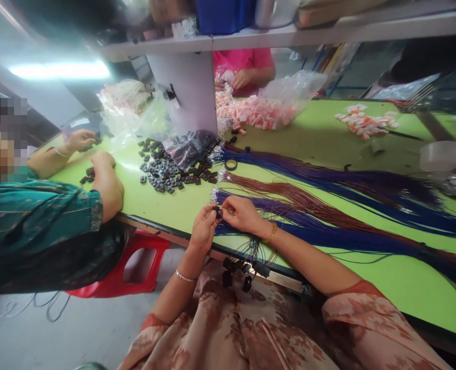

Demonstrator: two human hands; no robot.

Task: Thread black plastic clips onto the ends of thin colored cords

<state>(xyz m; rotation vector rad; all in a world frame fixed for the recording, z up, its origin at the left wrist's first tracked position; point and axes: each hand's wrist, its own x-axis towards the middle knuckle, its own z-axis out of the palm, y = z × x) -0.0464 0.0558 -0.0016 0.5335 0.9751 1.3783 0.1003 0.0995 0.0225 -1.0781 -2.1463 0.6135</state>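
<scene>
My left hand [204,226] pinches a small black connector housing [216,211] near the table's front edge. Beside it my right hand [241,213] has its thumb and fingers pressed together at the housing; a thin wire seems to be between them, mostly hidden by the fingers. Under and behind my hands lie long bundles of blue wires [312,234] and brown wires [289,192], their silvery terminal ends to the left. Several black housings with wires [247,270] hang over the table edge below my right wrist.
Loose black housings [162,172] lie in a pile left of the wires, by a plastic bag [191,146]. A tape roll [231,164] sits among the bundles. Pink-white connectors [258,110] are heaped behind. Co-workers' hands [106,169] are at the left and across the table. A red stool [143,267] stands below.
</scene>
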